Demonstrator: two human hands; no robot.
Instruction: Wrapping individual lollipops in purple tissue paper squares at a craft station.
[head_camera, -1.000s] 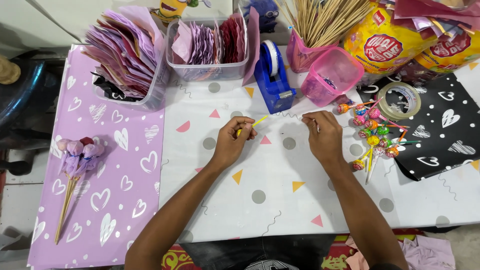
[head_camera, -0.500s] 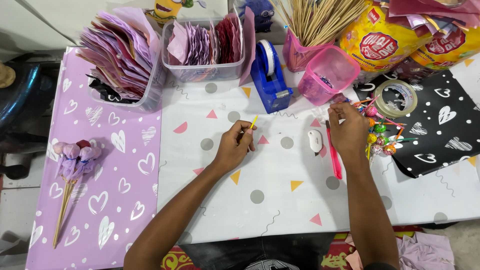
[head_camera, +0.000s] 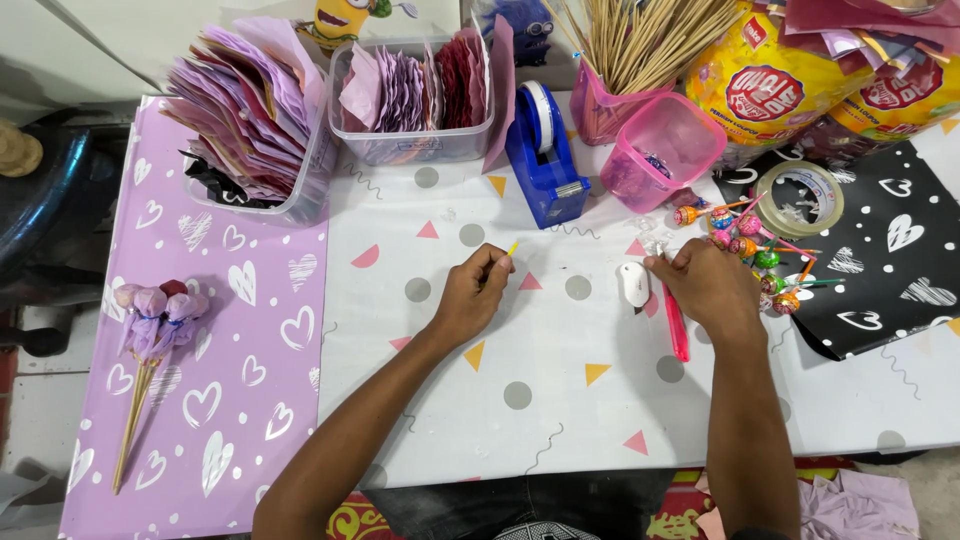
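Observation:
My left hand (head_camera: 472, 297) rests on the white patterned table cover (head_camera: 520, 400) and pinches a thin yellow stick (head_camera: 512, 248) that points up and right. My right hand (head_camera: 708, 287) lies to the right with curled fingers, at the edge of a pile of colourful lollipops (head_camera: 745, 240). Its fingertips touch a scrap of clear wrap (head_camera: 655, 243); what they hold is hidden. A small white oval tool (head_camera: 632, 284) lies just left of that hand. A pink-red pen-like tool (head_camera: 677, 330) runs out from under it.
At the back stand a blue tape dispenser (head_camera: 543, 155), a pink cup of wooden skewers (head_camera: 610, 100), a tipped pink tub (head_camera: 662, 150), clear bins of folded paper (head_camera: 410, 95) and yellow candy bags (head_camera: 760, 85). A tape roll (head_camera: 800, 200) lies right; a wrapped lollipop bouquet (head_camera: 155, 310) lies left.
My right hand has left the spot beside my left hand and moved right to the lollipop pile. The white tool and pink tool now show. My left hand has stayed put with the stick.

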